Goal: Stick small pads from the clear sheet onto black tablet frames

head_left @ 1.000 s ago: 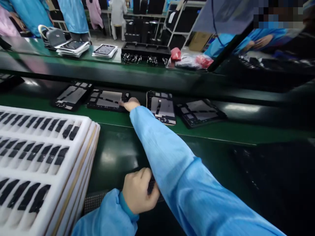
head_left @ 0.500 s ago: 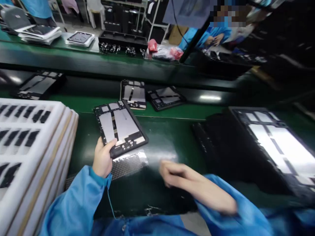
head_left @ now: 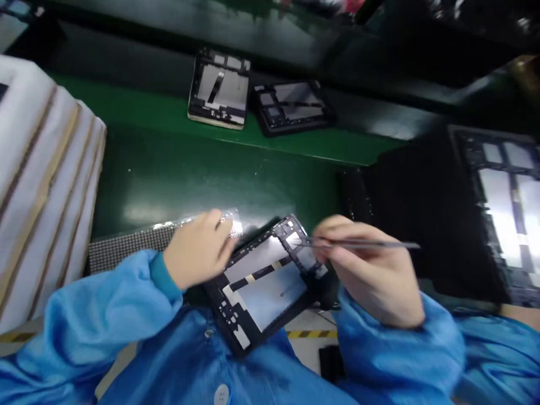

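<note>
Close against my chest, at the near edge of the green bench [head_left: 177,169], my left hand [head_left: 198,247] grips the upper left edge of the tablet frame [head_left: 265,281] (tilted, inner side up), fingers closed on it. My right hand [head_left: 371,270] pinches thin tweezers [head_left: 363,243], their tip touching the frame's top corner. Two more frames [head_left: 253,95] lie well apart beyond.

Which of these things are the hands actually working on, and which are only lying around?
In use:
left hand steadying tablet frame
right hand holding tweezers

Lying about:
two frames on the belt
white trays
dotted mat
</note>
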`<state>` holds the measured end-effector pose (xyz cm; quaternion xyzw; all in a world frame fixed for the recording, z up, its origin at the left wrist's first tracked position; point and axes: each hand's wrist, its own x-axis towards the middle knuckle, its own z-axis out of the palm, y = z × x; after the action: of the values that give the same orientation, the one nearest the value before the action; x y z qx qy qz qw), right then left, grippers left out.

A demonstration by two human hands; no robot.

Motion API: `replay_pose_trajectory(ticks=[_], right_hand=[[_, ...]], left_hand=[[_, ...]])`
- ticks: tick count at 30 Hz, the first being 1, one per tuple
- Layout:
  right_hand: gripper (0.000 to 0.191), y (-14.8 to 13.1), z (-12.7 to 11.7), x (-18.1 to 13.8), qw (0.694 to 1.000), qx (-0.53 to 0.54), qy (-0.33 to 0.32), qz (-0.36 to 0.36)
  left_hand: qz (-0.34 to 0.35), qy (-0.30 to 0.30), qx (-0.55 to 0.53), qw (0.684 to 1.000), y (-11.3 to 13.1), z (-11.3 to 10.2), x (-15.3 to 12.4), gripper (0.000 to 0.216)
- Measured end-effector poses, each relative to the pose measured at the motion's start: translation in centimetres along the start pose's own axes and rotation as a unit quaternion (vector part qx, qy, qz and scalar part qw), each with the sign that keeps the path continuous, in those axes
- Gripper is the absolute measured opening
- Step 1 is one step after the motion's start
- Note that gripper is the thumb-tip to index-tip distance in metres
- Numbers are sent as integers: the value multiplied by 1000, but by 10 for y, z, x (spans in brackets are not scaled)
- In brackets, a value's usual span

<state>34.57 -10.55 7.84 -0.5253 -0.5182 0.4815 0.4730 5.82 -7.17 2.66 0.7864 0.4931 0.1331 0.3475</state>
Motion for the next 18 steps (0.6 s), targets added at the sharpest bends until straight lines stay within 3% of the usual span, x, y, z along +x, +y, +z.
replay_pose_trajectory(ticks=[4,7,10,18], right_hand=[[25,33,41,69,979,-82,-185,7],[32,57,59,102,959,-119,-255,-10],[25,68,63,110,945,-146,-291,-15],[23,62,64,107,944,-169,-283,0]], left_hand=[[22,-64,88,994,-39,-13,27,24],[63,-121,92,986,-57,-16,34,20],[71,-123,94,985,-62,-17,34,20],[75,-113,74,988,-63,-16,35,14]])
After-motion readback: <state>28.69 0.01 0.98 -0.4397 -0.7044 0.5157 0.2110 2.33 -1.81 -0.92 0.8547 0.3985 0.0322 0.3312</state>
